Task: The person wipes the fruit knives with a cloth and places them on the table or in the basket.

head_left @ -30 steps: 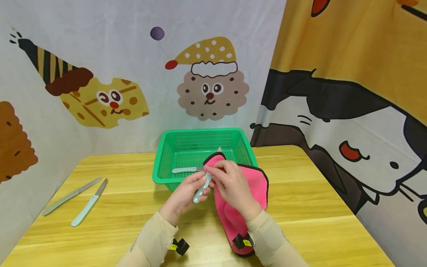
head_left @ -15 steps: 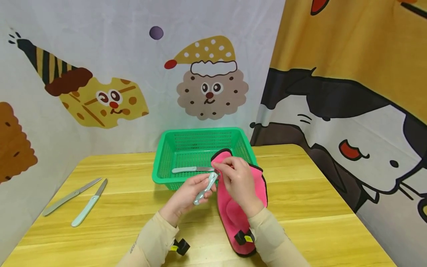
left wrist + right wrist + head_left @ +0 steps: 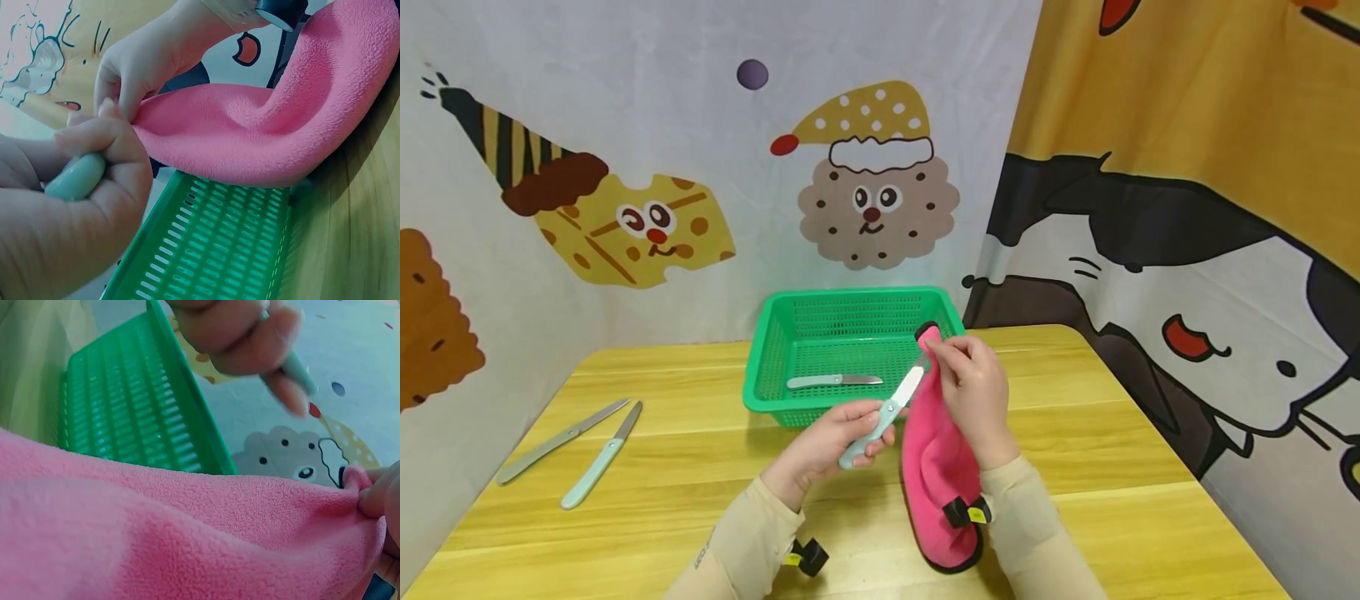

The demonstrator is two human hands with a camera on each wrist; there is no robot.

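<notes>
Closest to the person, the fluffy pink cloth (image 3: 931, 462) hangs down from the right hand (image 3: 981, 398) toward the worktop (image 3: 1075, 442). The right fingers pinch the top end of the cloth. A bit to the left, the left hand (image 3: 838, 437) has its fingers curled round the pale green handle of a knife (image 3: 891, 410). The blade points up at the cloth, and its tip is right by the pinch. I can't tell if the tip sits inside a fold.

I think the job now is wiping the blade. The next move seems to call for laying the cloth flat on both sides of the blade and sliding it from handle to tip, with the fingers away from the sharp edge.

Farther off on the left, a green knife (image 3: 601, 473) and a grayer knife (image 3: 561, 439) lie side by side on the worktop. Behind the hands is a green basket (image 3: 857, 315), with one more knife (image 3: 833, 381) lying inside near the front.
</notes>
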